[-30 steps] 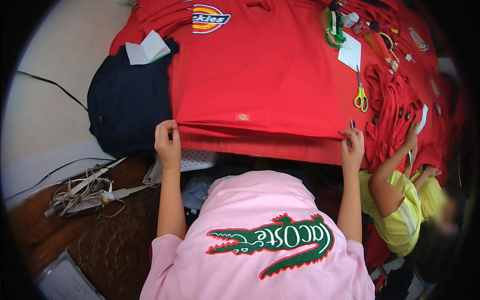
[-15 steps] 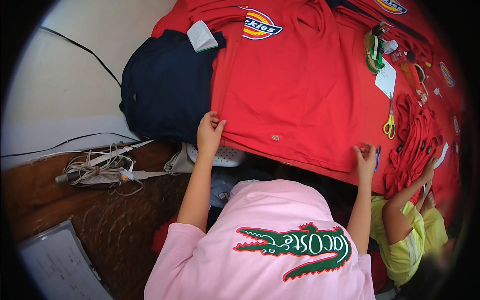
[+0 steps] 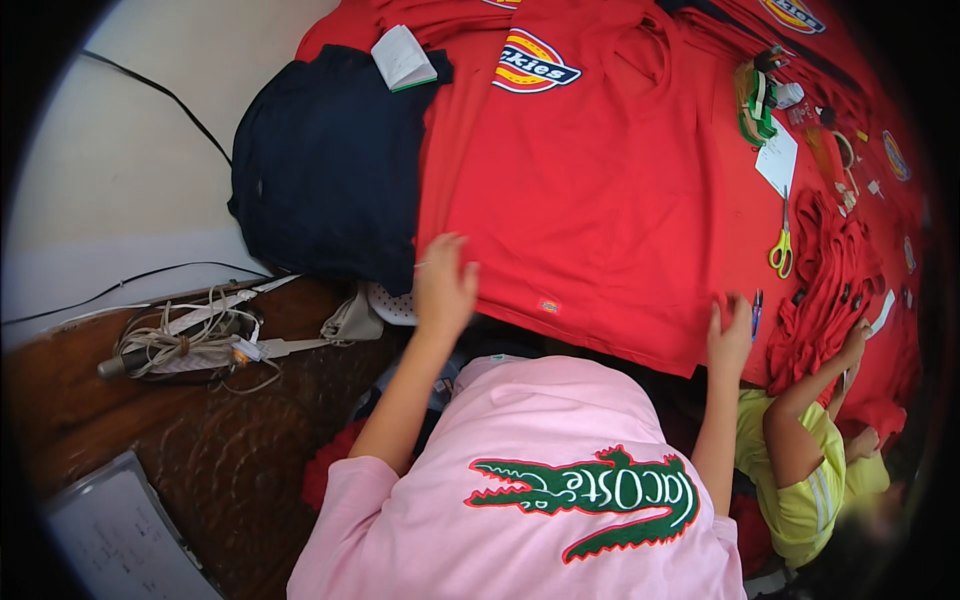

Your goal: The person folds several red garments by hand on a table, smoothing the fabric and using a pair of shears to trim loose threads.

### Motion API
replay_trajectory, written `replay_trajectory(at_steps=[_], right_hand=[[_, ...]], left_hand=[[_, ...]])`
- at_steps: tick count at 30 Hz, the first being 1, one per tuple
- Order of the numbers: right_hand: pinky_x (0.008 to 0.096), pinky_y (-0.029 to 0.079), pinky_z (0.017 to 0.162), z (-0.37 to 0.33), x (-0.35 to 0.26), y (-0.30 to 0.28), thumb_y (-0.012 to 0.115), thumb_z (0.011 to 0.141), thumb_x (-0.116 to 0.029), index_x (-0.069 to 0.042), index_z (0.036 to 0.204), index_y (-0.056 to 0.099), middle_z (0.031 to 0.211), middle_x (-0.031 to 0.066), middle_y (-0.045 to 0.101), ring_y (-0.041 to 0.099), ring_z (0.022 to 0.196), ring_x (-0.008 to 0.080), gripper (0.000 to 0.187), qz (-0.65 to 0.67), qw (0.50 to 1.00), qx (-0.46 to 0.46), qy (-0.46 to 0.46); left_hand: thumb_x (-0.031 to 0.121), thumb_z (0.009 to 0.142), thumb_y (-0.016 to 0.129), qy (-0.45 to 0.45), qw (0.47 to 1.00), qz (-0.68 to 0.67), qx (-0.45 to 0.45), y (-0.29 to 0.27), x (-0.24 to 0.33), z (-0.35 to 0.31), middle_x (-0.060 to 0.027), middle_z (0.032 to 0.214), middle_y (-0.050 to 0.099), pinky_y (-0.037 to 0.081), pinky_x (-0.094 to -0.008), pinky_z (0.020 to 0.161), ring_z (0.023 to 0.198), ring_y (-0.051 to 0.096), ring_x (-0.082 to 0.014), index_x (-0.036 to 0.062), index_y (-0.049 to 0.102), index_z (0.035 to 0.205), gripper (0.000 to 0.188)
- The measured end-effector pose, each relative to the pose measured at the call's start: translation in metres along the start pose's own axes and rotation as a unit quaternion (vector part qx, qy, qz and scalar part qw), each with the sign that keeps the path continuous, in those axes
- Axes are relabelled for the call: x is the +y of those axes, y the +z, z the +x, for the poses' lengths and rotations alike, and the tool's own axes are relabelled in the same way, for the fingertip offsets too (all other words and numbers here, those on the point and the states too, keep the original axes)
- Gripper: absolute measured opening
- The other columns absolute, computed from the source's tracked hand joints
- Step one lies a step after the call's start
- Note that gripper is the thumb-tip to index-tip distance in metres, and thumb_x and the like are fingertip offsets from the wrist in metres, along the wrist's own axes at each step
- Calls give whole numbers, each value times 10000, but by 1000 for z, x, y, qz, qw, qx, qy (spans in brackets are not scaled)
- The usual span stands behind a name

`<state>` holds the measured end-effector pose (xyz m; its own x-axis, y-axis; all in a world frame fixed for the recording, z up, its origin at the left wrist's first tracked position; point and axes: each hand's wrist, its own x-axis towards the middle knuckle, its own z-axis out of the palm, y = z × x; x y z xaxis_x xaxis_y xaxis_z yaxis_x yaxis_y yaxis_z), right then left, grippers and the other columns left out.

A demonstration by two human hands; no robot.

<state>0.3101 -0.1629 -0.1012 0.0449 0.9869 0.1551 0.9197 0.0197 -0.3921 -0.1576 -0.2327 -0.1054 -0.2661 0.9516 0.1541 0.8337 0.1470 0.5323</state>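
A red garment (image 3: 600,210) with a large patch near its top and a small label by its hem lies spread on a table, its hem hanging at the near edge. My left hand (image 3: 443,292) is over its near left corner, slightly blurred, fingers apart and nothing visible in them. At the near right corner, beside the side edge, is my right hand (image 3: 729,335); its fingers are bent but apart. A folded dark navy garment (image 3: 325,170) lies left of the red one, with a small open notebook (image 3: 404,60) on it.
Yellow-handled scissors (image 3: 781,252), a blue pen (image 3: 757,310), white paper (image 3: 776,160) and a green tool (image 3: 752,105) lie to the right. A person in yellow (image 3: 795,460) handles bunched red cloth (image 3: 825,270). A bundled cord (image 3: 185,340) sits at left on dark wood.
The red garment's hem has shifted nearer to me. My left hand has moved right and nearer, onto the garment's corner; my right hand has come slightly nearer.
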Motion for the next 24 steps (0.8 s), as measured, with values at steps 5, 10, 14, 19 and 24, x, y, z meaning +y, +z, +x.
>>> replay_trajectory(at_steps=[5,10,14,19,24], right_hand=[[491,277,1279,17,-110,61,626,1037,-216,-83,1624,387,1691,182,352,346,1561,351,648,12,974,-91,-208],[512,166,1314,10,-74,80,607,1041,-421,-98,1682,282,1757,161,224,199,1624,357,788,-90,976,-98,-170],[525,189,1299,5,-12,67,582,1068,-406,-81,1677,291,1751,195,222,207,1620,383,749,-89,993,-23,-80],[494,380,1157,15,14,52,651,1041,-238,-56,1525,505,1484,204,533,496,1380,374,538,-19,998,55,-11],[334,495,801,39,3,58,701,972,-53,-45,1236,669,949,72,606,568,840,185,266,165,979,12,119]], left_hand=[[345,994,668,244,953,-2,-177,75,64,8,-182,1714,314,256,-529,1282,1588,285,-379,76,411,1613,722],[551,1027,570,103,987,111,-45,60,-8,42,-167,1762,207,176,-584,1292,1624,193,-375,76,267,1681,863],[419,1085,534,1,988,155,-25,23,-71,49,-240,1724,258,346,-460,1250,1570,326,-386,-52,313,1624,748],[201,1020,650,-38,996,51,66,20,-47,60,-202,1498,546,442,-449,1139,1373,541,-371,46,520,1534,552],[107,988,683,-20,999,-32,11,29,-20,78,-147,1182,620,512,-435,971,1103,639,-340,173,670,1406,423]])
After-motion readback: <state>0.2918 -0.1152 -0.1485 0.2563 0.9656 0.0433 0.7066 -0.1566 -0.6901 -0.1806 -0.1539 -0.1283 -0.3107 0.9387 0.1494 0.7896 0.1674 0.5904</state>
